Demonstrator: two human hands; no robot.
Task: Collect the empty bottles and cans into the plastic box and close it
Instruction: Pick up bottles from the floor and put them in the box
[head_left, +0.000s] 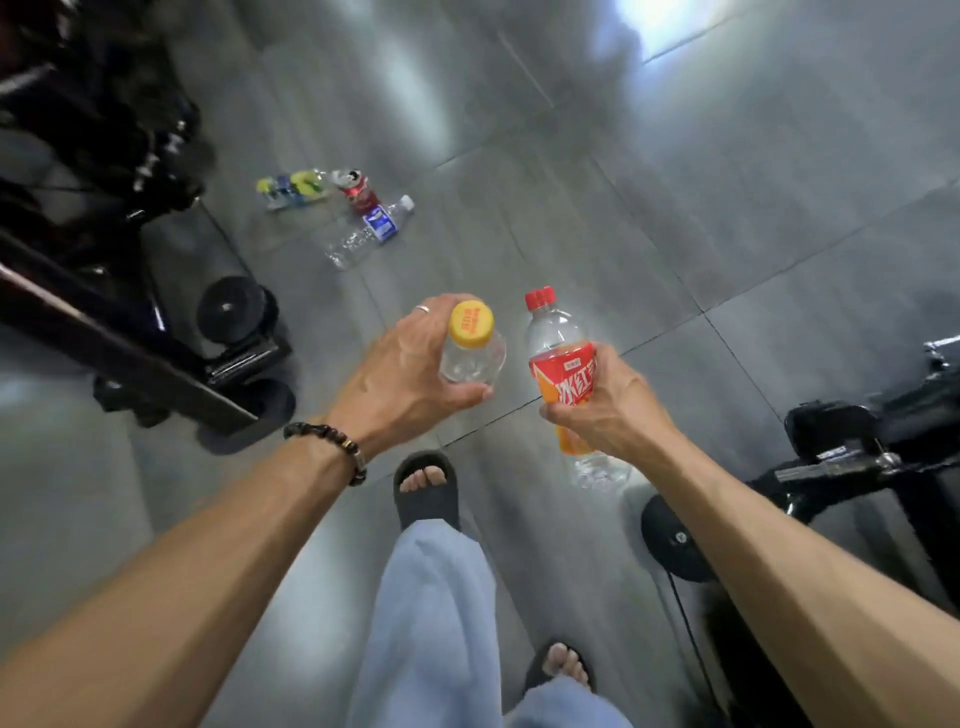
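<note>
Across the grey tiled floor (675, 208), dark wheeled equipment (130, 322) fills the left edge, its black castors resting on the tiles, and another black frame with a castor (852, 457) stands at the right. Between them the person walks in light blue trousers (436, 623) and black open-toed slippers (426, 493).

Both hands are raised in front of the body, each gripping a bottle. The right hand (608, 405) is wrapped round a clear bottle with a red cap (558, 353); its red and orange label carries large white Chinese characters, partly covered by the fingers, and I cannot read them fully. The left hand (405, 374), with a ring on one finger and a dark bead bracelet (332, 447) at the wrist, curls round a clear bottle with a yellow cap (471, 343); the cap bears small red writing too blurred to read.

Farther ahead on the floor, near the left-hand equipment, lies a small group: a bottle with a yellow, green and blue label (293, 189), a red can (358, 191) just beside it, and a clear bottle with a blue label and white cap (371, 231) lying on its side next to the can. Their lettering is blurred.
</note>
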